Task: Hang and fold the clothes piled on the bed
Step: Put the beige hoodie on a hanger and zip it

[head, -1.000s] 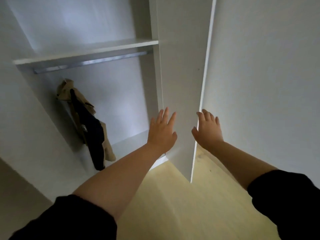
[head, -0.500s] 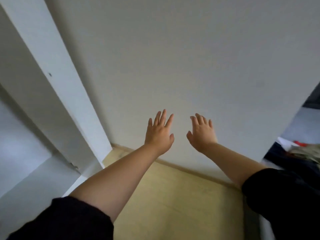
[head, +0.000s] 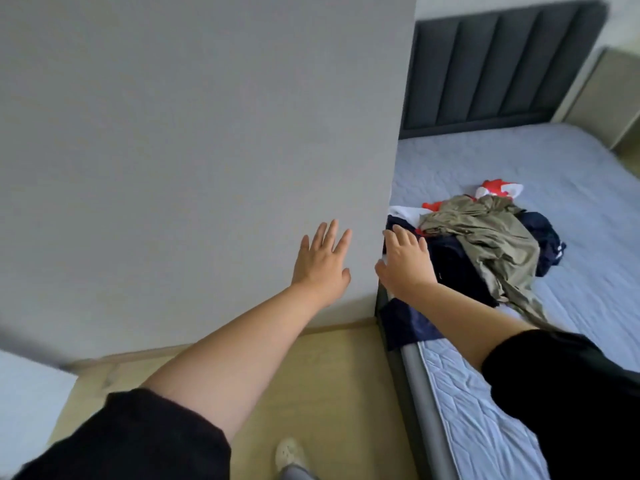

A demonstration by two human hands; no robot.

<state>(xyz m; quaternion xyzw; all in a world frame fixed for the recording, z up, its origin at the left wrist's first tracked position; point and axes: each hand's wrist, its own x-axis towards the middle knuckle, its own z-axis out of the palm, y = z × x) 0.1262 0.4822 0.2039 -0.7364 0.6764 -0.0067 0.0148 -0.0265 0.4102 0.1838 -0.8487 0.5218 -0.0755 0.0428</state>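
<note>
1. pale wood floor (head: pixel 329 393) fills the bottom of the head view, with a light shoe (head: pixel 290 453) at its lower edge and a bed (head: pixel 588 271) running along its right side.
2. two bare forearms in black sleeves (head: pixel 138 438) reach forward over the floor and the bed's near edge.
3. left hand (head: pixel 320 265), fingers straight and spread, holds nothing; it sits before a plain grey wall panel (head: pixel 207 150), and whether it touches the panel cannot be told.
4. right hand (head: pixel 405 265), fingers loosely extended, grips nothing; it lies over the near end of the pile of clothes (head: pixel 485 244), contact with the dark cloth unclear.
5. on the bed's left side, the pile shows an olive garment (head: pixel 485 233) draped over navy pieces, and a navy cloth (head: pixel 405 323) hangs over the mattress edge.
6. behind the olive garment lies a red and white item (head: pixel 498 188).
7. at the far end stands a dark padded headboard (head: pixel 498 64).
</note>
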